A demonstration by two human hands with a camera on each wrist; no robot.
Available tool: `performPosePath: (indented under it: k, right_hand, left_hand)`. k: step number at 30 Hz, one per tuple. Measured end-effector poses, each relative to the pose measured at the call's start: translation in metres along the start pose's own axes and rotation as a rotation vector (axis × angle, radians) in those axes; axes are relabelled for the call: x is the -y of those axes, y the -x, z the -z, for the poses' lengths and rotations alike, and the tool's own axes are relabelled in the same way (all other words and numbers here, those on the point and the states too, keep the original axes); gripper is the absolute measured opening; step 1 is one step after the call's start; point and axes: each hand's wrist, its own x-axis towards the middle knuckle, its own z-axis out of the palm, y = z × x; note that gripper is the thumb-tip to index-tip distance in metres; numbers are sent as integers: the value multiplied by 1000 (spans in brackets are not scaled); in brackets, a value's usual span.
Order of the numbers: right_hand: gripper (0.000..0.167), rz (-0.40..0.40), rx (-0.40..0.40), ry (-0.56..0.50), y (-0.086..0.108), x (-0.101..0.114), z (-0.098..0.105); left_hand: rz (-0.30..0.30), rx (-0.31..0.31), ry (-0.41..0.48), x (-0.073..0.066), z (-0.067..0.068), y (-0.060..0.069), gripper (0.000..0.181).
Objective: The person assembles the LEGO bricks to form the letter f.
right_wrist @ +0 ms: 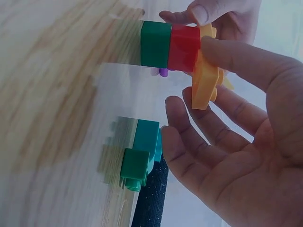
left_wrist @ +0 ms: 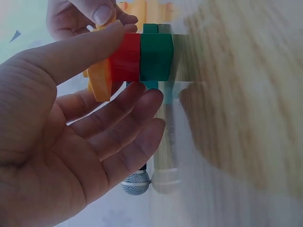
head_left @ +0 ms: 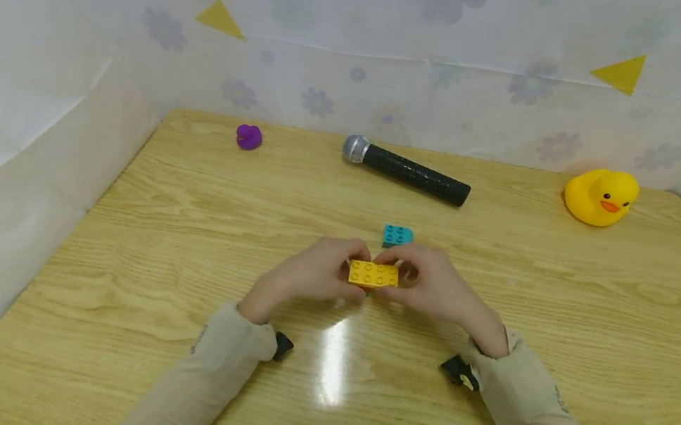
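Note:
In the head view a yellow brick [head_left: 374,273] with studs on top caps a small stack. Below it, the left wrist view shows a red brick [left_wrist: 125,56] and a green brick [left_wrist: 157,56] at the bottom, on the table. My left hand [head_left: 322,268] pinches the yellow brick's left side, thumb in front. From the other side my right hand [head_left: 434,284] pinches the same brick, its other fingers spread behind. Just beyond the hands lies a teal brick [head_left: 398,236]. A smaller green brick [right_wrist: 135,163] beside it shows in the right wrist view.
A black microphone [head_left: 415,173] with a silver head lies toward the table's back. The small purple duck [head_left: 249,137] sits at the back left, a larger yellow duck [head_left: 600,198] at the back right. A flowered white sheet [head_left: 357,73] hangs behind the wooden table [head_left: 197,237].

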Motion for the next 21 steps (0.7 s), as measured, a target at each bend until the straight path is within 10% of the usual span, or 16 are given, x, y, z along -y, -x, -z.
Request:
performPosePath:
  k: [21]
  right_hand:
    - [23,-38,-10,-79,4,-8,19]
  left_hand:
    - [51,7,-9,2,-2,-2,30]
